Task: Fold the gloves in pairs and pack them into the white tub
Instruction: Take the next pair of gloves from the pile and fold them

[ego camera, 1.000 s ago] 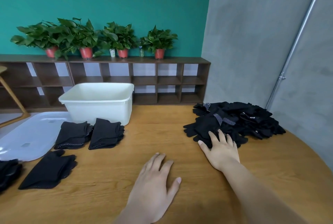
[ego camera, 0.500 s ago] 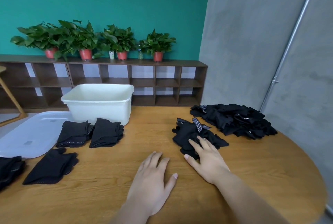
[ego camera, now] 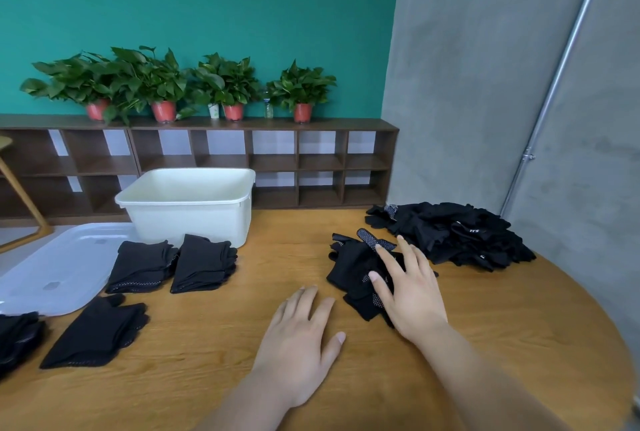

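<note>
The right hand (ego camera: 412, 295) lay palm down, its fingers straight and spread, pressing flat on a small bunch of black gloves (ego camera: 351, 266) without curling round it. The bunch lay under and just left of that hand, its long axis running away from the person, with glove fingers poking left at the far end and a dotted strap (ego camera: 372, 240) angled beside the index fingertip. The left hand (ego camera: 298, 333) rested flat on the wooden table (ego camera: 207, 382), near the bunch but apart from it, fingers relaxed and holding nothing. Beyond the right hand and to its right sat the big pile of loose gloves (ego camera: 460, 236). Well left of the left hand, two folded pairs (ego camera: 204, 262) lay side by side, long axes pointing away, just in front of the white tub (ego camera: 188, 203). A third folded pair (ego camera: 97, 335) lay nearer, fingertips slanting away and right, beside a translucent lid (ego camera: 59, 267).
</note>
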`<state>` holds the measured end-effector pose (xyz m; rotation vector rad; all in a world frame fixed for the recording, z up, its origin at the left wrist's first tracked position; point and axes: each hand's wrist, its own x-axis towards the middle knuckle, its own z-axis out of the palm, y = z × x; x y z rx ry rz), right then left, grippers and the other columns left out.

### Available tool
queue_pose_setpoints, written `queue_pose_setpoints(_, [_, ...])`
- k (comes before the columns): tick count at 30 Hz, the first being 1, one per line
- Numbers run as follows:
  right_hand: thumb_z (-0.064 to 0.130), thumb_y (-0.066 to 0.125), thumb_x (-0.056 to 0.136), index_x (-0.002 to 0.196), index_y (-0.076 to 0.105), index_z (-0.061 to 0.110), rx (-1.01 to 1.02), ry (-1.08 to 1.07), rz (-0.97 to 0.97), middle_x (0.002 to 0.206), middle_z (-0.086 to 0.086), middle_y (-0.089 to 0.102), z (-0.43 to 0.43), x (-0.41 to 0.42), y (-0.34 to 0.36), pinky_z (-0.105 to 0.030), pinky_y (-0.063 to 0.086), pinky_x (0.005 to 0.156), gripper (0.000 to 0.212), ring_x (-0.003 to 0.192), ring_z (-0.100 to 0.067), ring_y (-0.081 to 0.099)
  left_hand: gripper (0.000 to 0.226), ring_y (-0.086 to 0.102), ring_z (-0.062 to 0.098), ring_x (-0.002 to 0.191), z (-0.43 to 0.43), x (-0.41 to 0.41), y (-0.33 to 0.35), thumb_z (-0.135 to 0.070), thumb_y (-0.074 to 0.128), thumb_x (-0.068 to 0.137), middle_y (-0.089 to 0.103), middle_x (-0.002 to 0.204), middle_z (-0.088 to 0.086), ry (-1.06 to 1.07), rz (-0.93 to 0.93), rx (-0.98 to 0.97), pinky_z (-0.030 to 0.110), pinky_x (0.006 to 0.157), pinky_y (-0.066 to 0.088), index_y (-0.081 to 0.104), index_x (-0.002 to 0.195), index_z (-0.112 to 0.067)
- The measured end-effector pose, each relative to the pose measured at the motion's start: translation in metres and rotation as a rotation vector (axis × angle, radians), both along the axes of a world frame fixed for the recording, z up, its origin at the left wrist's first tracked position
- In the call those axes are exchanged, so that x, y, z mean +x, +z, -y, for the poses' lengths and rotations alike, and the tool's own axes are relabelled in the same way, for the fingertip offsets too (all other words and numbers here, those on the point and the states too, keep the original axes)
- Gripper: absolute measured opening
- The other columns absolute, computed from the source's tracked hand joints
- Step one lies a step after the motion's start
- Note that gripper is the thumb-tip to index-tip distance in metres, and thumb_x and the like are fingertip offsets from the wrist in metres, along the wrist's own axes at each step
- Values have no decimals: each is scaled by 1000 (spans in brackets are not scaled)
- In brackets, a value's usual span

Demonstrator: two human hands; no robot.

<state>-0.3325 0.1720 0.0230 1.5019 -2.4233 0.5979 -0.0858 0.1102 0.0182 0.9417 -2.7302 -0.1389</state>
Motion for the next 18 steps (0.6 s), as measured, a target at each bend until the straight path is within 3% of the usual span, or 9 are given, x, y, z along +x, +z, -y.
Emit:
queue_pose_setpoints(6, [77,12,99,164,22,40,195,-25,191,176,3,1,49,-40,41,-46,14,129,75,161,-24,-2,71,-17,15,161,36,-29,8,-73,13,105,-15,175,-8,8,-61,29,42,132,0,-7,166,-43])
queue_pose_setpoints(12, [75,9,100,166,20,37,379,-113,106,176,-1,0,105,-80,52,-49,7,130,76,161,-27,-8,74,-24,12,159,49,-44,-13,-82,5,99,-19,174,-11,31,-93,43,43,132,2,-18,162,-50])
queue_pose_setpoints(18, [73,9,102,166,19,32,479,-154,53,176,-2,-1,149,-112,41,-52,-1,129,77,161,-30,-11,75,-25,10,158,52,-47,-16,-83,11,98,-22,173,-14,12,-139,40,38,131,-2,-21,159,-54])
